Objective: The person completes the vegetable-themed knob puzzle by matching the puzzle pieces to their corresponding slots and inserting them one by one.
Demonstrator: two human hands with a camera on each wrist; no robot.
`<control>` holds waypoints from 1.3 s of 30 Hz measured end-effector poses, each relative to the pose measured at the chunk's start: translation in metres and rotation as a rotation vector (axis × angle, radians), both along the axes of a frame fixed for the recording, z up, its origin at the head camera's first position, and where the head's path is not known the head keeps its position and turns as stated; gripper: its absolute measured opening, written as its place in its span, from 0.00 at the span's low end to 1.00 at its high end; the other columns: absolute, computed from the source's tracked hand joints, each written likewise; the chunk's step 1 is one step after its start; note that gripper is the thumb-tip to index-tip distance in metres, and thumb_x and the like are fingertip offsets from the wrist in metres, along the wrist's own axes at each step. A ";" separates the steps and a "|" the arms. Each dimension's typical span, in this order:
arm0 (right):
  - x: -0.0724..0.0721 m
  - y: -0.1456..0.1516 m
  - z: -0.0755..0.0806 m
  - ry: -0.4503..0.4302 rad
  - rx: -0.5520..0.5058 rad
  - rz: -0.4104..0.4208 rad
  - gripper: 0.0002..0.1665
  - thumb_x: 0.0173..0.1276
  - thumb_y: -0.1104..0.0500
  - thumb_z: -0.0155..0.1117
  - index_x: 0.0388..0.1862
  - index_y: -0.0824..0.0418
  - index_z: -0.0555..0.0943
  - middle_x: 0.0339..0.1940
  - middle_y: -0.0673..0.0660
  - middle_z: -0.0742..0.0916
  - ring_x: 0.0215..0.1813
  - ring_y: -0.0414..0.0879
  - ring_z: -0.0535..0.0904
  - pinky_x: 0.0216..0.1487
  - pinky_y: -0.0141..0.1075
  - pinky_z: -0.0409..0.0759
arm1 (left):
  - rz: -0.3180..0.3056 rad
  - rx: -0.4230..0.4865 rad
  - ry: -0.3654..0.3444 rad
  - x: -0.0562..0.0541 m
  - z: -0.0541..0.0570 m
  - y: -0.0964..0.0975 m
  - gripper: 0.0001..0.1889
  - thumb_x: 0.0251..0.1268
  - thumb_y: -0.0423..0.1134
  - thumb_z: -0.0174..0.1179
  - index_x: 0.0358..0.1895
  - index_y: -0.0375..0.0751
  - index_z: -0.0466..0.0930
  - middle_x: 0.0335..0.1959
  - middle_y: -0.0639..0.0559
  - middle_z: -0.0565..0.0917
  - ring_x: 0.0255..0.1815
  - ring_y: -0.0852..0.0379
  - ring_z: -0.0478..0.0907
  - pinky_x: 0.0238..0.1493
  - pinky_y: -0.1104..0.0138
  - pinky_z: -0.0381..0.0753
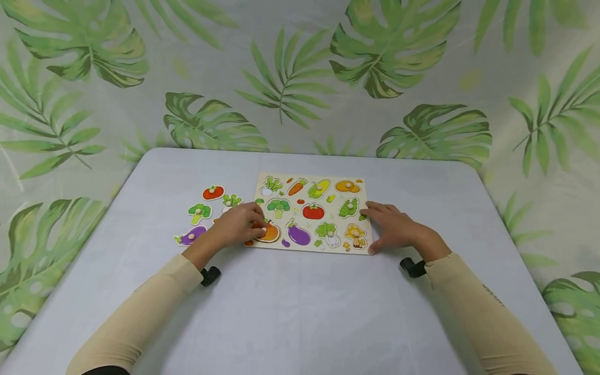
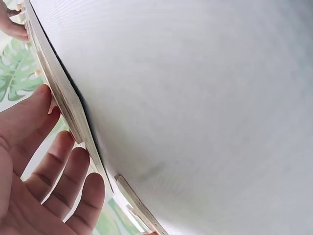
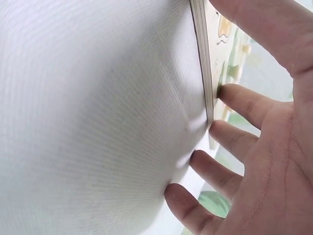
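Observation:
A wooden vegetable puzzle board [image 1: 307,250] lies flat on the table. My left hand [image 1: 236,224] is over its lower left corner, thumb and index finger pinching the orange pumpkin piece [image 1: 269,234] at its knob. This piece appears slightly off its printed place; the hand partly hides it. In the left wrist view the other fingers are spread beside the board's edge. At the right edge, my right hand [image 1: 391,226] steadies the board with extended fingers; its thumb touches the lower right corner. Knobbed corn [image 1: 320,188], cabbage [image 1: 328,235] and mushroom [image 1: 356,237] pieces sit on the board.
Left of the board lie loose knobbed pieces: a tomato [image 1: 213,192], a broccoli [image 1: 199,212], an eggplant [image 1: 191,236] and a leafy white turnip [image 1: 232,200], partly behind my left hand. A white cloth covers the table [image 1: 300,312]; a leaf-patterned curtain [image 1: 300,78] hangs behind.

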State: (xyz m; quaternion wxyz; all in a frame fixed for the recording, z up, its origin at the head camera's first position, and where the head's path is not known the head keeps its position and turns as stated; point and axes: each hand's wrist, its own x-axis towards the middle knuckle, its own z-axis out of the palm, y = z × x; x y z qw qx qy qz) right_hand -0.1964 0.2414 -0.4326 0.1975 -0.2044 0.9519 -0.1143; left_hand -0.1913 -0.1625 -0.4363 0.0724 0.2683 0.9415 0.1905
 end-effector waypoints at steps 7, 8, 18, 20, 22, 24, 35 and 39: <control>0.000 -0.001 0.002 -0.004 -0.019 -0.007 0.59 0.50 0.44 0.80 0.77 0.57 0.62 0.82 0.65 0.57 0.78 0.71 0.53 0.67 0.76 0.58 | 0.010 -0.027 -0.023 -0.003 0.000 0.000 0.08 0.60 0.45 0.70 0.39 0.47 0.91 0.43 0.54 0.82 0.41 0.57 0.76 0.44 0.64 0.79; 0.000 -0.001 0.002 -0.005 -0.021 -0.009 0.59 0.50 0.45 0.80 0.77 0.57 0.62 0.82 0.65 0.57 0.78 0.71 0.53 0.68 0.76 0.58 | 0.010 -0.035 -0.028 -0.004 0.000 0.000 0.09 0.60 0.46 0.70 0.39 0.47 0.91 0.42 0.54 0.82 0.40 0.58 0.76 0.43 0.65 0.79; -0.001 0.002 0.002 0.001 -0.024 -0.011 0.58 0.50 0.45 0.80 0.77 0.57 0.62 0.82 0.65 0.57 0.78 0.71 0.52 0.67 0.75 0.60 | 0.031 -0.052 -0.082 -0.007 0.001 0.004 0.08 0.59 0.45 0.71 0.37 0.47 0.92 0.37 0.56 0.80 0.35 0.59 0.72 0.36 0.70 0.73; -0.001 0.003 0.001 0.002 -0.024 -0.008 0.58 0.50 0.44 0.80 0.77 0.57 0.62 0.82 0.65 0.57 0.78 0.72 0.52 0.67 0.75 0.60 | 0.034 -0.037 -0.090 -0.009 0.000 0.004 0.07 0.59 0.44 0.71 0.36 0.47 0.92 0.36 0.56 0.79 0.34 0.59 0.72 0.35 0.70 0.72; -0.001 0.003 0.001 -0.001 -0.023 -0.010 0.58 0.50 0.44 0.80 0.77 0.57 0.62 0.82 0.65 0.57 0.78 0.71 0.52 0.67 0.75 0.60 | 0.020 -0.017 -0.095 -0.010 -0.001 0.004 0.07 0.59 0.44 0.71 0.35 0.46 0.92 0.35 0.55 0.80 0.34 0.59 0.72 0.35 0.69 0.72; -0.002 0.004 0.000 -0.004 -0.022 -0.014 0.58 0.50 0.44 0.80 0.77 0.57 0.62 0.82 0.65 0.57 0.78 0.71 0.52 0.67 0.75 0.60 | 0.004 0.008 -0.111 -0.012 -0.002 0.004 0.06 0.59 0.43 0.71 0.35 0.46 0.91 0.35 0.55 0.81 0.34 0.59 0.73 0.36 0.69 0.72; -0.003 0.004 -0.005 -0.003 -0.020 -0.017 0.59 0.50 0.43 0.80 0.77 0.56 0.62 0.82 0.64 0.57 0.78 0.71 0.52 0.66 0.75 0.60 | 0.067 0.059 -0.262 -0.017 -0.006 0.001 0.04 0.61 0.44 0.70 0.33 0.50 0.90 0.37 0.55 0.85 0.39 0.56 0.75 0.40 0.67 0.75; -0.002 0.004 -0.005 -0.006 -0.021 -0.015 0.59 0.50 0.43 0.80 0.77 0.56 0.62 0.82 0.64 0.57 0.78 0.70 0.52 0.66 0.75 0.61 | 0.079 0.060 -0.280 -0.018 -0.006 0.001 0.04 0.60 0.44 0.70 0.32 0.51 0.90 0.38 0.56 0.84 0.39 0.56 0.75 0.40 0.68 0.75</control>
